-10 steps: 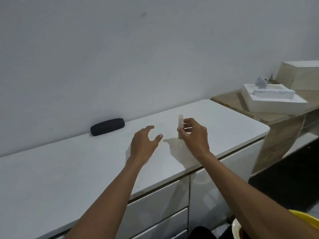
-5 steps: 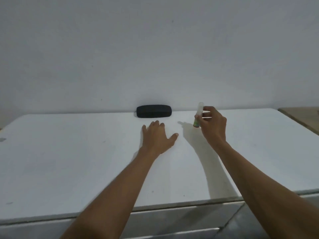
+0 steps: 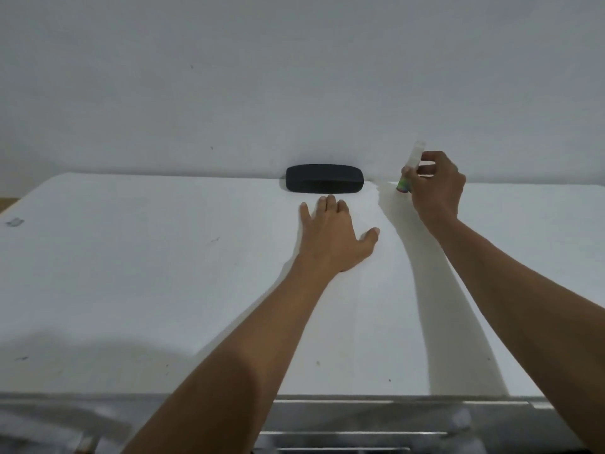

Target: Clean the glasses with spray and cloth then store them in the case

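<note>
The small spray bottle (image 3: pixel 411 168), tilted slightly and just right of the closed black glasses case (image 3: pixel 324 178) at the wall, is pinched in the right hand (image 3: pixel 435 188), while the left hand (image 3: pixel 334 237) lies flat with fingers straight on the white counter (image 3: pixel 131 273), just before the case.

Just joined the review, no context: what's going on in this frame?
A person stands at a white cabinet top. The right hand grips a small spray bottle, held upright near the back wall. The left hand is open, fingers stretched toward a closed black glasses case lying against the wall, just short of it. No glasses or cloth are in view, so cleaning hasn't started.
</note>
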A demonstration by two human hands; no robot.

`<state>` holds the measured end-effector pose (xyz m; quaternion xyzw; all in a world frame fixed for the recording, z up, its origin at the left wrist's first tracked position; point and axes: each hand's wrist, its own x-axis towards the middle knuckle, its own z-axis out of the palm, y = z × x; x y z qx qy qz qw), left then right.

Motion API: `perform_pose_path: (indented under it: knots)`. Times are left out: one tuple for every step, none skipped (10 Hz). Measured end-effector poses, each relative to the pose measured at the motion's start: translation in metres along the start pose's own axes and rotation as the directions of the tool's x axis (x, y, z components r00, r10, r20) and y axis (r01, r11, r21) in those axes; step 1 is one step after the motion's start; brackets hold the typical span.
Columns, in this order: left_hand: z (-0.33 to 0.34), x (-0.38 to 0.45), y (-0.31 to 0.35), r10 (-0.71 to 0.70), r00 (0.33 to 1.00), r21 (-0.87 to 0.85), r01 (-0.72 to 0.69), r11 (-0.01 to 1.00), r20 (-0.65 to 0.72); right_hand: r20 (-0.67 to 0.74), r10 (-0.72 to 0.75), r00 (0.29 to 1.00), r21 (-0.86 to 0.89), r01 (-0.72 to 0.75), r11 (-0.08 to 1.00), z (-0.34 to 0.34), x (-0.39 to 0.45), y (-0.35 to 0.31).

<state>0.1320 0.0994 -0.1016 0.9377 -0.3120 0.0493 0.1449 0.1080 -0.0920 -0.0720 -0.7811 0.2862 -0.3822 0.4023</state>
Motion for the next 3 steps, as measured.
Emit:
perform_pose_path:
  knots:
    - [0.0005, 0.0007, -0.0003, -0.003, 1.000, 0.003, 0.003, 1.000, -0.005, 0.004, 0.015, 1.000, -0.005, -0.015, 1.000, 0.0022, 0.0001, 0.0031]
    - [-0.0010, -0.0012, 0.0007, 0.002, 1.000, 0.002, -0.002, 1.000, -0.013, 0.012, 0.027, 1.000, -0.010, -0.027, 1.000, 0.0007, -0.0015, 0.0004]
    - [-0.0002, -0.0012, 0.0002, 0.002, 1.000, 0.005, -0.002, 1.000, -0.014, 0.022, 0.073, 0.997, -0.024, -0.073, 0.997, -0.0032, -0.0023, -0.0035]
